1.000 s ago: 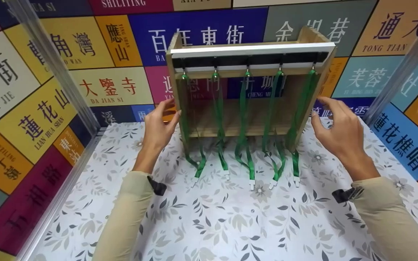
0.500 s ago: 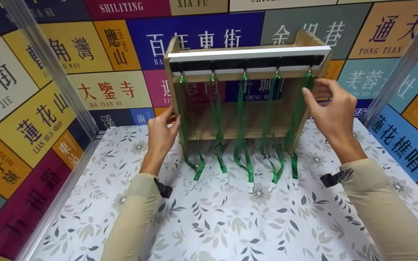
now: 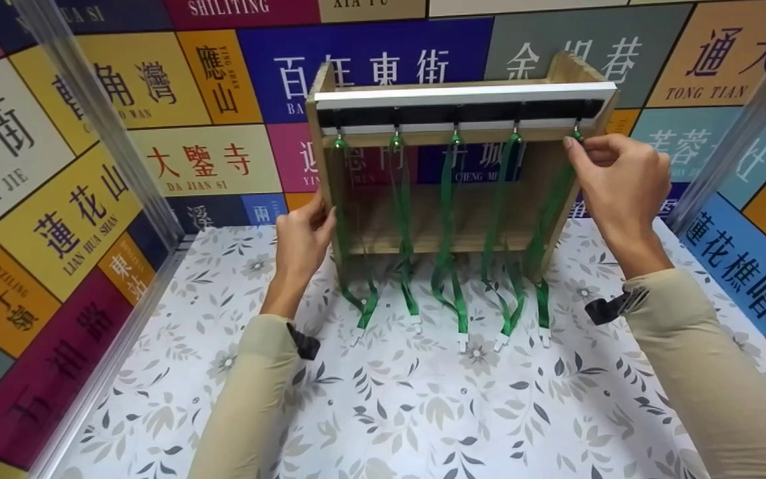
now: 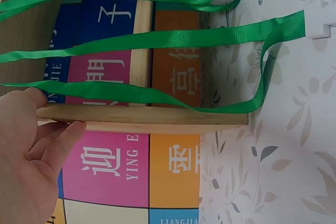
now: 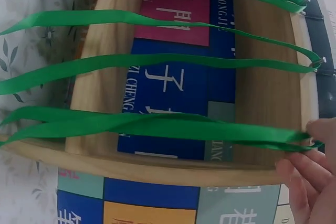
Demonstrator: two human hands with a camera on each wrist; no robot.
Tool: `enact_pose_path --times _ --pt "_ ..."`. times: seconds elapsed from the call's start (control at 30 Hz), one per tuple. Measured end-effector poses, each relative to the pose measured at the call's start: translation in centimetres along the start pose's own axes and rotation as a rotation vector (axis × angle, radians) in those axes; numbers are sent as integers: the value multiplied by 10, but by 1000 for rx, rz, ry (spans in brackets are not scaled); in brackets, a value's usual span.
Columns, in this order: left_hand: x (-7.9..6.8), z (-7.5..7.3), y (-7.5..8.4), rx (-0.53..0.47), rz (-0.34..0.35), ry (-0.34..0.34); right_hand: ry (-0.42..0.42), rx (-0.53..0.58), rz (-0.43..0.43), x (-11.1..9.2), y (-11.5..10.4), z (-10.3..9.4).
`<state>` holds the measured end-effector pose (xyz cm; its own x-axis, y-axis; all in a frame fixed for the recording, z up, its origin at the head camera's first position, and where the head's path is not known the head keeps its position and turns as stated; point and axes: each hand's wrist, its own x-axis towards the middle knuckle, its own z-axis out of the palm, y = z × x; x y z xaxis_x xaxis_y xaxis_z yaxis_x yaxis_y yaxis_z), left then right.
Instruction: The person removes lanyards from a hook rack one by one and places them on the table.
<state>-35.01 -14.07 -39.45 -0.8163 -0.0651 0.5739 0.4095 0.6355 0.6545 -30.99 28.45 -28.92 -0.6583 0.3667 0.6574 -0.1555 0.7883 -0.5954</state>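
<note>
A wooden rack point(image 3: 568, 72) stands on the table, with a black and white strip point(image 3: 449, 113) along its top front. Several green lanyards hang from small metal hooks on this strip, their white plastic ends on the tablecloth. My left hand point(image 3: 300, 246) grips the rack's left side panel point(image 4: 168, 114), thumb on one face and fingers on the other. At the far right hook, my right hand point(image 3: 626, 179) pinches the top of the rightmost lanyard point(image 5: 184, 129) between thumb and fingers. The fingertips partly hide that lanyard's top end.
A white tablecloth point(image 3: 423, 406) with grey leaves covers the table. Behind the rack rises a wall of coloured panels point(image 3: 210, 159) with lettering. Clear upright posts point(image 3: 110, 140) stand at the wall's corners.
My right hand has come from beside the rack's right panel up to the rightmost hook and now pinches the lanyard there. My left hand has closed in on the left panel.
</note>
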Motion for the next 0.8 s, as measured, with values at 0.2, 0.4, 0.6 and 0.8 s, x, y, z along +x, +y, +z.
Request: enact_pose_path --times 0.2,0.4,0.6,0.8 --pt "0 -1 1 7 -10 -6 -9 -31 -36 -2 -6 -7" --pt "-1 -1 0 23 0 8 -20 -1 -66 -4 -12 -19" --pt "-1 -2 -1 6 23 18 -27 45 -59 7 -12 -34" --pt "0 -1 -2 16 37 15 -11 54 -53 31 1 -50"
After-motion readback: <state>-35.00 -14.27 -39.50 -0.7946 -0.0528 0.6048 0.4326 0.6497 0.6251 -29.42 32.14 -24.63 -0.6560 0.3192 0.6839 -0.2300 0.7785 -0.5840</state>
